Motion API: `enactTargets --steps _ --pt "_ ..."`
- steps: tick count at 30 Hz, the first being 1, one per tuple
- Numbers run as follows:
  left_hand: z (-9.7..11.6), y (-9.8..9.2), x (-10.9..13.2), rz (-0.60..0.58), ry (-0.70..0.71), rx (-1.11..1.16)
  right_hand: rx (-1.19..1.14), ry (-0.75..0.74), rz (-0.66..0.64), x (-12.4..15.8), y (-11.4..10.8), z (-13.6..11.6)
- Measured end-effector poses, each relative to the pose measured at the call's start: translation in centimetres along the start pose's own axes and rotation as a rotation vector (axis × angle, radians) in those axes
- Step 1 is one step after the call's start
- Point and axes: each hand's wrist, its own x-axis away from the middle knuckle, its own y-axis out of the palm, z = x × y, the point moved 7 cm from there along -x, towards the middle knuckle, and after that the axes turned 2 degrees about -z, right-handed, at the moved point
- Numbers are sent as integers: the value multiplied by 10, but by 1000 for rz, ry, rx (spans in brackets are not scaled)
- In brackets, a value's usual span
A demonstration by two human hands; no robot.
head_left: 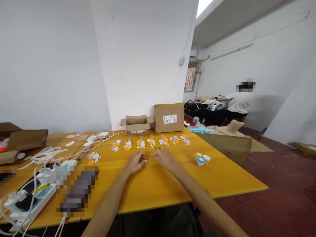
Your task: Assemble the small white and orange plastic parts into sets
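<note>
Over the middle of the table, my left hand [134,163] has its fingers curled toward the thumb; something small and hard to make out sits between them. Just to its right, my right hand [163,157] is closed, and a bit of a small orange piece [155,152] shows at its fingertips. Beyond both hands runs a row of small sets: clear plastic cups [141,139], orange rings [127,148], white discs [142,144] and loose white bits. Another such set, with an orange ring [91,162], lies to the left.
Jars with orange, white and teal lids [201,160] stand at right. Behind the row are an open carton [137,125] and a closed carton [169,118]. A power strip [44,194] and cables crowd the left. A person [238,103] sits far off right.
</note>
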Motion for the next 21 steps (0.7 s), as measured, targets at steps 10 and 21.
enactTargets --steps 10,21 --pt "-14 -4 -7 56 -144 306 -1227 -47 -67 -27 38 -28" --pt "-4 -6 -8 19 -145 472 -1543 -49 -165 -12 50 -23"
